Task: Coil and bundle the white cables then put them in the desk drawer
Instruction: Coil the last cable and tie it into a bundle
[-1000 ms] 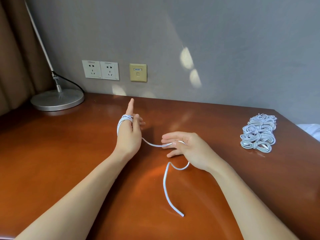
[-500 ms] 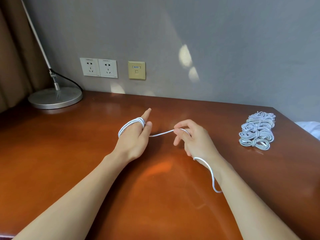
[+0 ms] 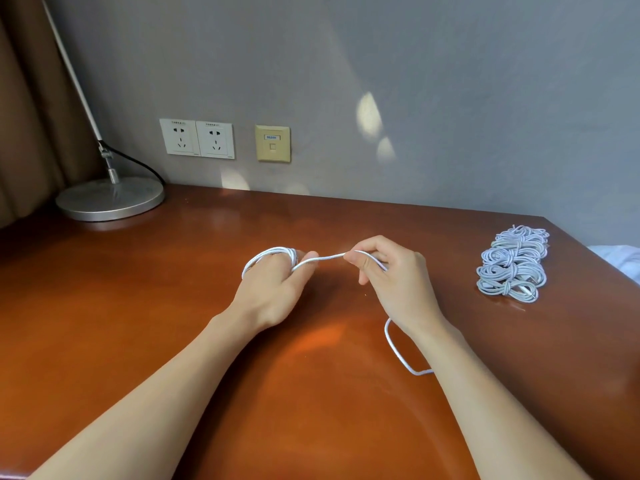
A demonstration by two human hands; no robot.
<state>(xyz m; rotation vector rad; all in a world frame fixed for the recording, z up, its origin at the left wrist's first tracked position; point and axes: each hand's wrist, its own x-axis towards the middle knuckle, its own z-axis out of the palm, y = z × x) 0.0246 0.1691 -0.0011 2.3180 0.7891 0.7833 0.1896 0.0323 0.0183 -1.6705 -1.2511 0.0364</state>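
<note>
A white cable (image 3: 325, 258) is wound in several loops around the fingers of my left hand (image 3: 273, 289), whose thumb presses the loops in place. A short stretch of it runs right to my right hand (image 3: 391, 278), which pinches it between thumb and forefinger. The loose tail (image 3: 398, 351) drops behind my right wrist and curls on the wooden desk (image 3: 138, 306). A pile of coiled, tied white cables (image 3: 512, 266) lies at the desk's right side. No drawer is in view.
A silver lamp base (image 3: 110, 199) with a black cord stands at the back left by a brown curtain. Two wall sockets (image 3: 197, 138) and a beige network plate (image 3: 273, 143) are on the grey wall. The desk's right edge borders white bedding (image 3: 620, 258).
My left hand has curled down over the coil, its forefinger no longer pointing up. My right hand has risen and come closer, and the free tail has been drawn shorter, towards my right wrist.
</note>
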